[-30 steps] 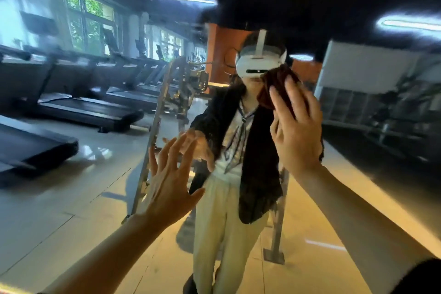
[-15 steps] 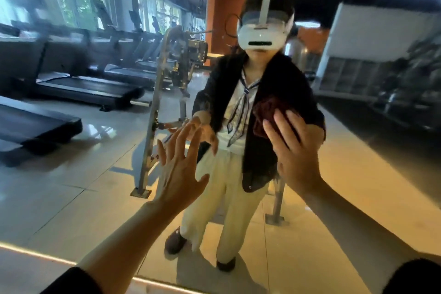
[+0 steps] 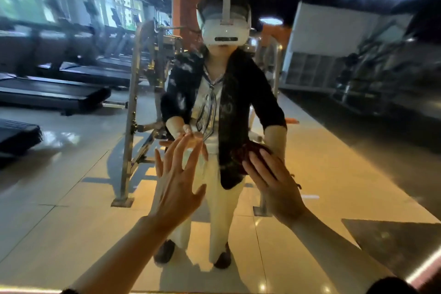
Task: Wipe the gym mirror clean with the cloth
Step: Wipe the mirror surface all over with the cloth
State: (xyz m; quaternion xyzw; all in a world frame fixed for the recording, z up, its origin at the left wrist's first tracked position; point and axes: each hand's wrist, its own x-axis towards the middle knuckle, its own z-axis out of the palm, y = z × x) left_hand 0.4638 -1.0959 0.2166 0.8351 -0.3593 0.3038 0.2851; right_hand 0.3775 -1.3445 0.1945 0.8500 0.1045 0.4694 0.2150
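right hand (image 3: pixel 274 186) flat, pressing dark red cloth (image 3: pixel 248 153) onto mirror (image 3: pixel 71 198); left hand (image 3: pixel 176 186) spread wide.

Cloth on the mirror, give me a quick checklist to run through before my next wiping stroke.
1. Dark red cloth under the right hand: ok, the straight fingers press it flat against the gym mirror.
2. Cloth fully covered by the palm: cannot tell, most of it is hidden behind the hand.
3. Left hand clear of the cloth: ok, it is open with fingers spread, apart from the cloth to its left.
4. Left hand off the glass: cannot tell, its fingertips meet their reflection.
5. Room below for a downward stroke: ok, mirror continues down to the lit bottom edge.
6. Streaks left on the glass: cannot tell, the picture is blurred.
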